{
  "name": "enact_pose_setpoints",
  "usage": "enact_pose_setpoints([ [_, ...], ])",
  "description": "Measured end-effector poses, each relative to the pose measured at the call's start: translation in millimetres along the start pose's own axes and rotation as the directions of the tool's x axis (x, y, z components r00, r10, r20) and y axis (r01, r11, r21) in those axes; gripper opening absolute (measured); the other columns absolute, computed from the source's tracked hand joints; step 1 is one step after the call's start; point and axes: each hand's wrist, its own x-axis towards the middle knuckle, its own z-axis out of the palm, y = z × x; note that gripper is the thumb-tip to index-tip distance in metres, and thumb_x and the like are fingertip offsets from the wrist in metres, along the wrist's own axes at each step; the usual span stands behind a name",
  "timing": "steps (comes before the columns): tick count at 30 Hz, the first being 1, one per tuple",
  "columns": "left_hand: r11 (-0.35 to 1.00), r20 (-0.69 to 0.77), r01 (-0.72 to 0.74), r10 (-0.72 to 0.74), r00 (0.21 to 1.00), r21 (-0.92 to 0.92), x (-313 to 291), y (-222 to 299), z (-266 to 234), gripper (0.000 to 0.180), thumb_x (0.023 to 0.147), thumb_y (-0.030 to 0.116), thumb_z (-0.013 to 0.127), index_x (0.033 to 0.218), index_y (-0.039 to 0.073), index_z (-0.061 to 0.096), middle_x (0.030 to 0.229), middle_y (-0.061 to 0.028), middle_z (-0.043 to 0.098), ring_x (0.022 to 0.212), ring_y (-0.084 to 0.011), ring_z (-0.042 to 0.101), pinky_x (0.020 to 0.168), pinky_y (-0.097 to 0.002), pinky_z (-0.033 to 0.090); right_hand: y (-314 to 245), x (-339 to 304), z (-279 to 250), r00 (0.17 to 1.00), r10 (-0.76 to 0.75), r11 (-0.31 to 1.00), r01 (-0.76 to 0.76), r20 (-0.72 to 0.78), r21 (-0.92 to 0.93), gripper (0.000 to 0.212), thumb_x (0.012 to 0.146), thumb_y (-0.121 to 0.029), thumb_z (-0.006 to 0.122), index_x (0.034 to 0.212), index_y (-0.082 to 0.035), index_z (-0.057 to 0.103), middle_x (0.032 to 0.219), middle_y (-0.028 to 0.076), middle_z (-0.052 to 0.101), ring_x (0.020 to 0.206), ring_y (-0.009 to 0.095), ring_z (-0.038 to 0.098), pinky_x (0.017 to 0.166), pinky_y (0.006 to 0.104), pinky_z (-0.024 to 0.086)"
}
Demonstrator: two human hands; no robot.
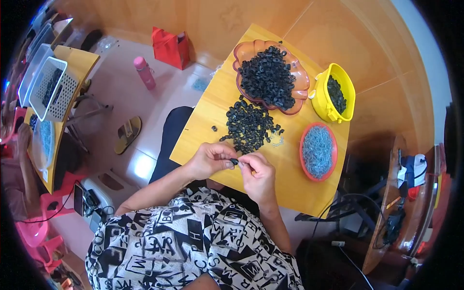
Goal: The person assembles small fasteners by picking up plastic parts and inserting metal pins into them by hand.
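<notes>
Close to the table's near edge, my left hand (209, 160) pinches a small black part (234, 161) between thumb and finger. My right hand (259, 177) is closed in a pinch right beside that part; whatever its fingertips hold is too small to make out. Just beyond my hands lies a loose pile of small black parts (247, 126). Behind it, more of the same black parts (268, 75) fill an amber scalloped tray (300, 77). To the right, a red oval dish (303, 159) holds a heap of small silvery metal pieces (318, 151). A few metal pieces (277, 140) lie by the pile.
A yellow bucket (350, 92) with black parts stands at the table's (193, 140) far right. On the floor to the left are a pink bottle (144, 72), a red bag (170, 48) and a sandal (128, 134). Another person's arm (28, 169) rests by the left-hand table (86, 63).
</notes>
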Motion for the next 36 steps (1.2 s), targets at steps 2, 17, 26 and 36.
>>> enact_pose_setpoints([
  [2,0.898,0.085,-0.182,0.162,0.983,0.401,0,1,-2,0.015,0.076,-0.007,0.062,0.089,0.0,0.063,0.088,-0.0061,0.058,0.083,-0.0138,0.056,0.073,-0.0258,0.046,-2,-1,-1,1.0,-0.006,0.998,0.007,0.017,-0.066,0.008,0.075,0.006,0.061,0.082,0.002,0.06,0.076,0.009,0.059,0.063,0.015,0.057,0.055,0.026,0.045],
  [17,0.957,0.093,-0.071,0.047,0.995,0.282,-6,-2,-6,0.014,0.078,-0.009,0.06,0.091,-0.005,0.059,0.089,-0.0079,0.058,0.083,-0.0138,0.057,0.073,-0.0245,0.047,35,-5,2,0.936,0.222,0.942,-0.279,0.274,0.189,0.012,0.077,-0.003,0.068,0.078,0.0,0.056,0.068,-0.001,0.056,0.062,0.004,0.05,0.054,0.0199,0.042],
  [26,0.93,0.225,0.065,0.019,0.974,-0.363,-8,-11,-26,0.016,0.078,-0.004,0.063,0.093,-0.004,0.06,0.092,-0.0098,0.06,0.078,-0.0158,0.061,0.072,-0.0254,0.051,17,58,14,0.977,-0.18,0.959,0.201,0.117,-0.2,0.015,0.074,0.002,0.062,0.089,0.0,0.061,0.08,0.012,0.06,0.067,0.024,0.059,0.062,0.0298,0.047],
  [36,0.886,0.206,0.027,0.078,0.975,-0.463,-10,-7,-29,0.018,0.078,-0.001,0.063,0.096,-0.004,0.059,0.091,-0.0094,0.06,0.079,-0.0159,0.061,0.074,-0.0255,0.05,15,110,51,0.754,-0.28,0.594,0.622,0.594,-0.51,0.013,0.069,-0.008,0.053,0.076,-0.003,0.062,0.074,0.011,0.056,0.08,0.027,0.054,0.067,0.0354,0.048],
])
